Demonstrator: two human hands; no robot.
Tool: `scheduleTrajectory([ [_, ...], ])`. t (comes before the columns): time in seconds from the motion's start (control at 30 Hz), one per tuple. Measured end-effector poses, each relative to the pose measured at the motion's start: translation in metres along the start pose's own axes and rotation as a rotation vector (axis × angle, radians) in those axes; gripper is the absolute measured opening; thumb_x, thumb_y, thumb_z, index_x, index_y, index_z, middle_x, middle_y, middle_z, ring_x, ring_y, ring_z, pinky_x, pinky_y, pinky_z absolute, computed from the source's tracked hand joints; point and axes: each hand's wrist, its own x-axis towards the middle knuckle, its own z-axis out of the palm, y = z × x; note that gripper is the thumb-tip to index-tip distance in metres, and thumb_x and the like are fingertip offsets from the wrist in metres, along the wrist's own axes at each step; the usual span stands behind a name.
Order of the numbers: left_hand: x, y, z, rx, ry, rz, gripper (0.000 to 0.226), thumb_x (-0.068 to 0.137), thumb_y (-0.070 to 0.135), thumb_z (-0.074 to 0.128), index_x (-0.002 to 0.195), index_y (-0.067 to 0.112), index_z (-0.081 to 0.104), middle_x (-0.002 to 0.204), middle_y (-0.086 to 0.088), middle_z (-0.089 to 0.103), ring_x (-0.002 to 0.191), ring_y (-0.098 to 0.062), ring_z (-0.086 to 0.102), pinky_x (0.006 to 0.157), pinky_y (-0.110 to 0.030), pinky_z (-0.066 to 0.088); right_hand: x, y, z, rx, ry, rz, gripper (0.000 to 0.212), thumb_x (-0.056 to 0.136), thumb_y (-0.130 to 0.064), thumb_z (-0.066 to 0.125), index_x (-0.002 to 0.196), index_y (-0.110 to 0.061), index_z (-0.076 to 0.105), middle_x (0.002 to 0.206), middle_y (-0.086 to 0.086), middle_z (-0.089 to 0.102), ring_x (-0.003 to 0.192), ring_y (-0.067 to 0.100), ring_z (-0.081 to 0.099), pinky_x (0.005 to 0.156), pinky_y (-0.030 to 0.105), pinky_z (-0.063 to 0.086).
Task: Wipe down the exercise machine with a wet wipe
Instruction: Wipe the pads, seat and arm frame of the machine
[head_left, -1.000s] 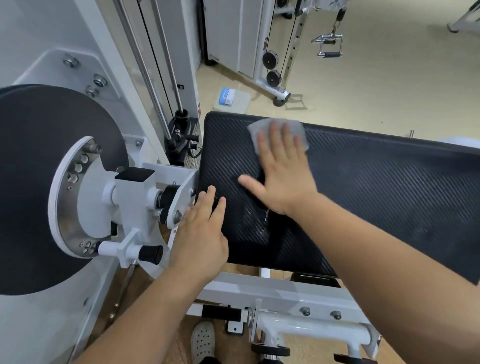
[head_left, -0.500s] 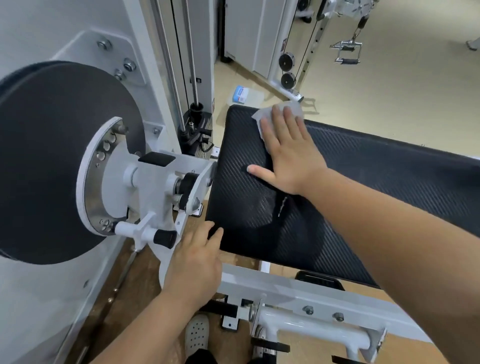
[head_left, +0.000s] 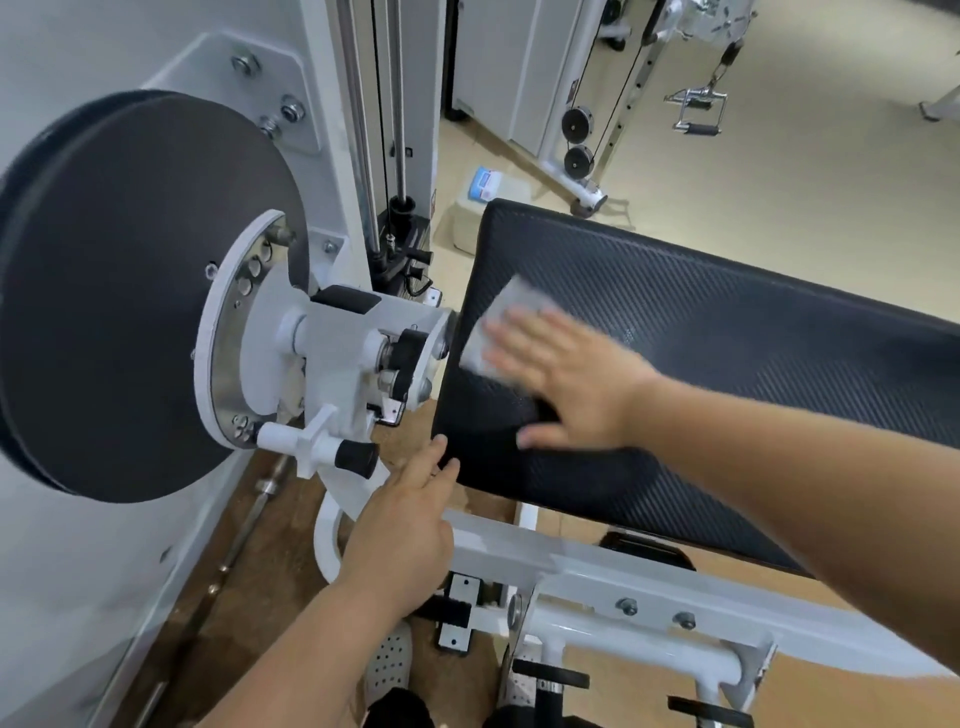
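**Wiping the pad's left edge**

Our right hand (head_left: 566, 384) presses the wet wipe (head_left: 493, 332) flat-fingered onto the black pad (head_left: 727, 322) near its left edge. Our left hand (head_left: 410, 525) holds nothing, its straight fingertips at the near-left corner. We'd use even pressure, overlap strokes and cover the corners.

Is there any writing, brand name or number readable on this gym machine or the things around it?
No text is readable.
Blue label on the pack on the floor: has print, too blurred to read.
Small sticker on the white column: too small to read.
Black pad, wipe, black disc: no writing shows.
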Motion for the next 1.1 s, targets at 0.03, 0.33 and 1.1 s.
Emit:
scheduleTrajectory([
  [0.03, 0.0, 0.001, -0.002, -0.012, 0.007, -0.006, 0.063, 0.098, 0.007, 0.046, 0.158, 0.019, 0.033, 0.169, 0.011, 0.006, 0.156, -0.011, 0.01, 0.122, -0.027, 0.026, 0.01, 0.013, -0.009, 0.026, 0.017, 0.15, 0.101, 0.092, -0.086, 0.017, 0.164, -0.019, -0.005, 0.169, 0.013, -0.014, 0.157, 0.035, -0.013, 0.128, 0.054, 0.001],
  [0.33, 0.0, 0.005, -0.013, -0.21, 0.182, -0.107, 0.042, 0.092, -0.001, 0.052, 0.126, 0.017, 0.068, 0.145, 0.009, 0.052, 0.126, 0.002, 0.042, 0.092, 0.007, 0.018, -0.005, -0.097, 0.026, 0.149, 0.05, 0.168, 0.092, 0.097, -0.077, 0.017, 0.164, -0.015, 0.002, 0.169, 0.012, -0.014, 0.155, 0.036, -0.02, 0.126, 0.054, -0.008],
  [1.1, 0.037, 0.061, -0.008, 0.34, -0.101, -0.072, 0.084, 0.096, 0.029, 0.053, 0.163, 0.017, 0.004, 0.169, -0.001, -0.017, 0.157, -0.021, -0.006, 0.128, -0.043, 0.01, -0.076, -0.069, 0.059, 0.132, 0.052, 0.178, 0.097, 0.096, -0.079, 0.023, 0.163, -0.009, 0.013, 0.171, 0.015, 0.01, 0.158, 0.037, -0.004, 0.128, 0.055, 0.003],
])
